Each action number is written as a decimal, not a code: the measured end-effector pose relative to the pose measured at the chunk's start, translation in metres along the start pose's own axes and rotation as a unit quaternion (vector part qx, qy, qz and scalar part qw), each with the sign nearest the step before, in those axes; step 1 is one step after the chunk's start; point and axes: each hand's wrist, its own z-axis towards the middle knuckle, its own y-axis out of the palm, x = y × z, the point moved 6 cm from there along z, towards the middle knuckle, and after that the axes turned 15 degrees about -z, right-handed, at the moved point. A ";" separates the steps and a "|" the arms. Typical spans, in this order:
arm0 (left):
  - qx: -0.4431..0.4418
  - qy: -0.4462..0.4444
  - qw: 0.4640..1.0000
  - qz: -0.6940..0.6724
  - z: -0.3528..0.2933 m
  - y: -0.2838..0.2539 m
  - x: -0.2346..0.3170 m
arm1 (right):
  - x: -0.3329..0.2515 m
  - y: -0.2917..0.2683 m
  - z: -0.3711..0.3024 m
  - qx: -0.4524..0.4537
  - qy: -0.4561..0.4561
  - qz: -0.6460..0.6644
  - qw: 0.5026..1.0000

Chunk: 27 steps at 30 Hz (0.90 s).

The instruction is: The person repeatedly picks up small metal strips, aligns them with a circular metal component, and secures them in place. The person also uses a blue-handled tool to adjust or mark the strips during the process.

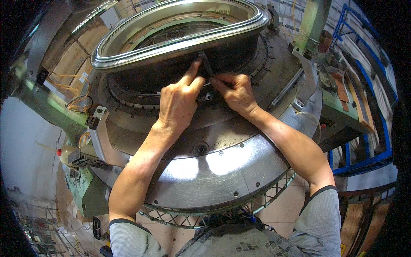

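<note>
My right hand (234, 92) is closed, its thumb and forefinger pinching the lower end of a narrow dark strip (206, 65). The strip slants up and to the left against the dark side wall of a large machine cylinder (147, 70). My left hand (179, 97) has its index finger stretched up beside the strip's top end, touching or nearly touching it; its other fingers are partly curled and seem to hold nothing. Above both hands runs the cylinder's shiny metal rim (171, 50). I cannot make out exactly what the strip is.
A wide polished metal ring (201, 182) curves between me and the cylinder. Green machine posts rise at left (51, 107) and right (314, 25). Loose orange wires (79, 98) hang by the left post. A blue rack (364, 64) stands far right.
</note>
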 end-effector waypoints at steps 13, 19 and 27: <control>-0.005 0.018 1.000 0.011 0.000 0.001 0.000 | 0.000 0.000 0.000 -0.008 0.013 0.015 1.000; -0.012 0.004 1.000 0.007 -0.001 0.002 -0.001 | 0.002 0.001 0.000 -0.015 0.026 0.021 0.999; -0.015 0.008 1.000 0.007 0.000 0.002 -0.001 | 0.002 0.000 0.001 -0.006 0.021 0.003 1.000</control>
